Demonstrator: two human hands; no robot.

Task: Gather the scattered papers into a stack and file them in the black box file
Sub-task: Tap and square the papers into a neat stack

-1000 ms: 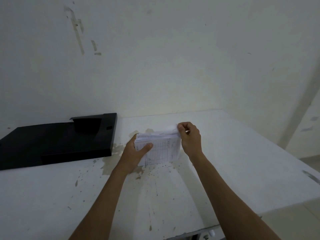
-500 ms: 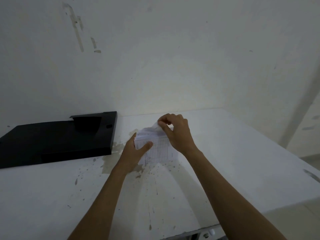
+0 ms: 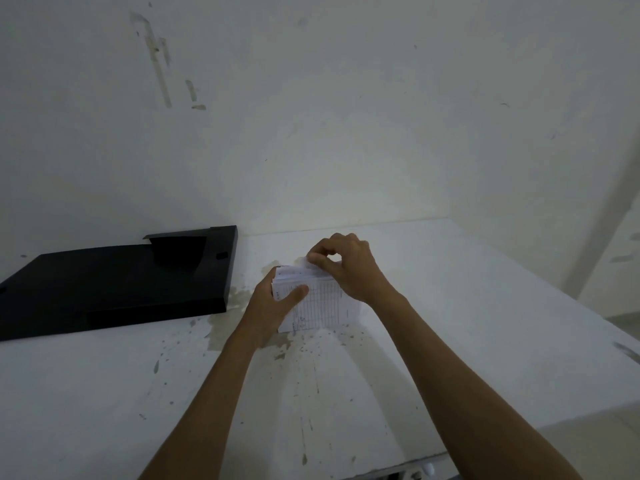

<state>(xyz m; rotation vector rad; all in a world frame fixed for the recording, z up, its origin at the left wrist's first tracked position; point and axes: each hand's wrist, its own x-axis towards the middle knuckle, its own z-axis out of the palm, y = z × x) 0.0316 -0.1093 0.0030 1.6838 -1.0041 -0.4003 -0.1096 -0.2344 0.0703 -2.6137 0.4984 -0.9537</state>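
A stack of printed papers stands on its lower edge on the white table, near the middle. My left hand grips the stack's left side, thumb across the front sheet. My right hand sits over the top edge with curled fingers, pinching the top of the sheets near the left corner. The black box file lies flat on the table to the left, apart from the papers and both hands.
The white wall rises right behind the table. Brown stains and specks mark the tabletop under and in front of the papers. The table's right edge drops off toward the floor.
My right hand has slid from the stack's top right corner leftward along the top edge to near the top left corner. My left hand and the box file have stayed put.
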